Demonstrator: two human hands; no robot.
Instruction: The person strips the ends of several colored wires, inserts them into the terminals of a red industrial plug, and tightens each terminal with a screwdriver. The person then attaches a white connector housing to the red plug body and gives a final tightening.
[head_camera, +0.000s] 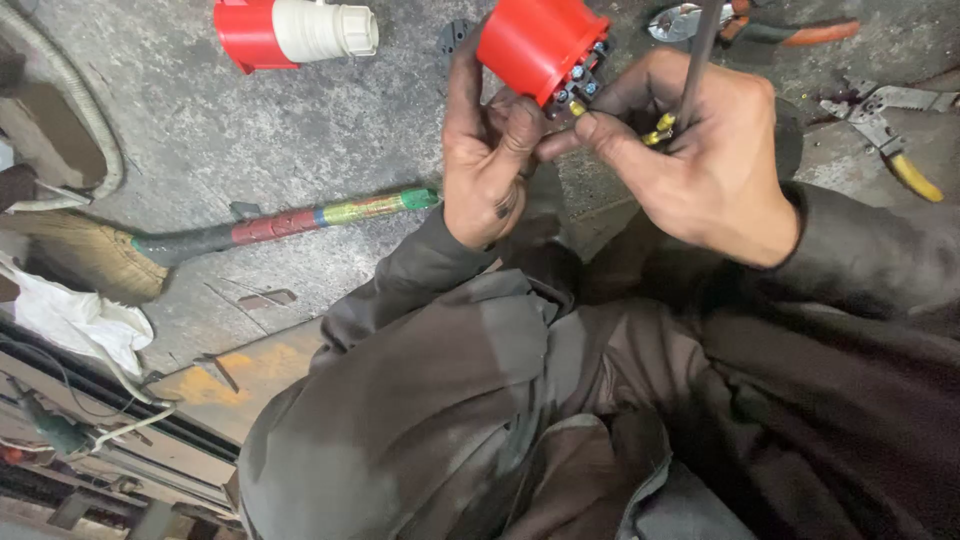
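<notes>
My left hand (488, 150) grips a red round plug body (538, 42) from below, its screw terminals turned toward me. My right hand (705, 160) holds a thin screwdriver (700, 50) whose shaft runs up out of the fist, and its fingertips pinch yellow-tipped wire ends (660, 128) right at the terminals. Both hands meet above my lap, over dark grey sleeves.
A red and white plug housing (290, 32) lies on the concrete floor at top left. A broom with a taped handle (300, 220) stretches across the floor on the left. Pliers (760, 28) and a yellow-handled tool (895, 135) lie at top right. White cloth (75, 320) sits at left.
</notes>
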